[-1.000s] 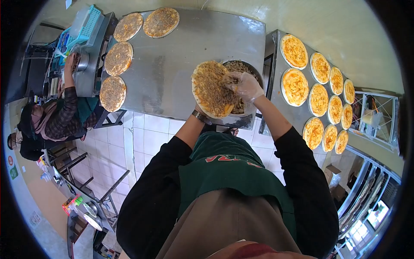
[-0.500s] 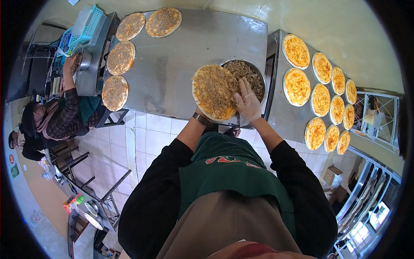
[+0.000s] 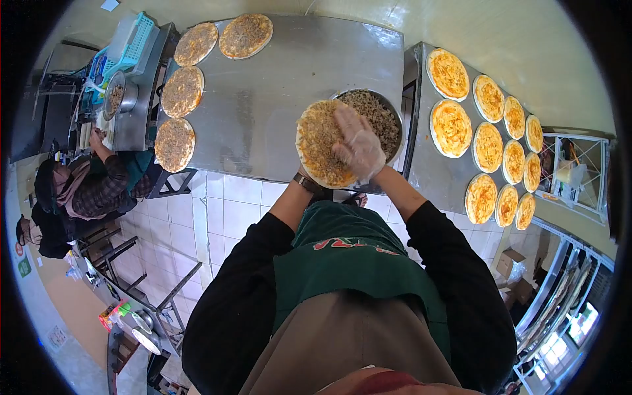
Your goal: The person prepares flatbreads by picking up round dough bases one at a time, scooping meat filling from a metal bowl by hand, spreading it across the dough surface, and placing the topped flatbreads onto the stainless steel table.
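A round flatbread (image 3: 317,141) topped with minced meat over orange sauce rests on my left hand (image 3: 307,174), held up near the table's front edge. The fingers of that hand are hidden beneath it; a dark watch shows at the wrist. My right hand (image 3: 361,146), in a clear plastic glove, lies flat on the topping at the bread's right side, fingers stretched out. Just behind it, a metal bowl (image 3: 400,125) of minced meat (image 3: 375,110) stands on the table, partly covered by the bread and the hand.
Several meat-topped flatbreads (image 3: 183,92) lie along the left side of the metal table (image 3: 289,72). On the right table (image 3: 421,141) are several sauce-covered flatbreads (image 3: 451,128). At far left a co-worker (image 3: 99,187) sits by another bowl (image 3: 128,97) and a turquoise basket (image 3: 137,45).
My right hand has moved up and left from the bread's edge onto its topping. At left, the co-worker's hand has come out of the bowl and is lower down.
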Demonstrator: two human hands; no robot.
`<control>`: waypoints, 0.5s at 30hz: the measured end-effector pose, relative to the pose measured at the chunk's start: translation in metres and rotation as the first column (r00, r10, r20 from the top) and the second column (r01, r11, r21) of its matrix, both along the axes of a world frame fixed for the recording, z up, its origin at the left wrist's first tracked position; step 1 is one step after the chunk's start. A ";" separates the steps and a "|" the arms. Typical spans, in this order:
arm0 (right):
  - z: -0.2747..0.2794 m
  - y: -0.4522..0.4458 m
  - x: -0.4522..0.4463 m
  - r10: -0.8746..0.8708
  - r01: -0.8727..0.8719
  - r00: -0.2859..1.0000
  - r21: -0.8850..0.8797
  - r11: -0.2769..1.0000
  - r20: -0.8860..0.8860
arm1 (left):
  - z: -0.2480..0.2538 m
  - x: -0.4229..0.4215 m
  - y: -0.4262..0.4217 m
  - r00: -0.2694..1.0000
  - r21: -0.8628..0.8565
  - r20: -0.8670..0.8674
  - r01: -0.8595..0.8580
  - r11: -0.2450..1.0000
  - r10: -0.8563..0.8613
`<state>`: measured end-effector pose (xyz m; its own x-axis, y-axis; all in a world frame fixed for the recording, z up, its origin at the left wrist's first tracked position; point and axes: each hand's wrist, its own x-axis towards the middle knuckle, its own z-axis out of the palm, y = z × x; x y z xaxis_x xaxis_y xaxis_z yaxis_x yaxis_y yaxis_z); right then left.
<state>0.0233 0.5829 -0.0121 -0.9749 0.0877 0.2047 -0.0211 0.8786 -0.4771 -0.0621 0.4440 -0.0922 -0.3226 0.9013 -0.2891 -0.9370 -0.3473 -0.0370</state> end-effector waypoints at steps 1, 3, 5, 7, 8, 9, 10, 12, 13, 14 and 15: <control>-0.012 0.006 0.000 -0.176 0.183 0.982 -0.109 0.977 0.073 | -0.009 -0.001 -0.001 1.000 0.027 -0.007 0.011 1.000 -0.011; -0.019 0.015 0.004 -0.334 0.362 0.929 -0.200 0.910 0.161 | -0.008 -0.003 -0.002 0.999 0.047 -0.039 0.002 0.999 0.000; -0.023 0.019 0.013 -0.376 0.415 0.902 -0.185 0.891 0.214 | -0.009 -0.003 -0.003 0.996 0.085 -0.091 -0.008 0.996 0.016; -0.026 0.010 0.023 -0.333 0.361 0.931 -0.240 0.901 0.147 | -0.010 0.000 -0.010 0.990 0.117 -0.138 -0.012 0.993 0.029; -0.027 0.005 0.028 -0.292 0.299 0.954 -0.289 0.909 0.070 | -0.010 0.000 -0.012 0.986 0.135 -0.162 -0.013 0.991 0.035; -0.028 0.000 0.030 -0.418 0.452 0.892 -0.338 0.825 0.172 | -0.010 -0.001 -0.012 0.981 0.159 -0.189 -0.014 0.987 0.044; -0.027 0.001 0.032 -0.418 0.450 0.893 -0.334 0.828 0.168 | -0.009 -0.003 -0.012 0.975 0.183 -0.215 -0.017 0.983 0.057; -0.018 0.002 0.033 -0.413 0.760 0.650 -0.546 0.352 0.638 | -0.010 -0.004 -0.016 0.961 0.221 -0.262 -0.026 0.975 0.085; -0.025 -0.001 0.032 -0.411 0.761 0.648 -0.545 0.351 0.641 | -0.010 -0.003 -0.018 0.954 0.236 -0.285 -0.027 0.971 0.096; -0.031 -0.004 0.027 -0.367 0.622 0.723 -0.783 -0.026 0.586 | -0.009 -0.005 -0.017 0.954 0.234 -0.284 -0.025 0.972 0.093; -0.036 -0.004 0.023 -0.363 0.354 0.785 -0.844 -0.403 0.503 | -0.008 -0.008 -0.014 0.973 0.235 -0.230 0.038 0.971 0.017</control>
<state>0.0463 0.5791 -0.0478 -0.6298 0.4900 -0.6027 0.0520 -0.7476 -0.6621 -0.0706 0.4298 -0.1001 -0.3453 0.9384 0.0127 -0.9334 -0.3449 0.0992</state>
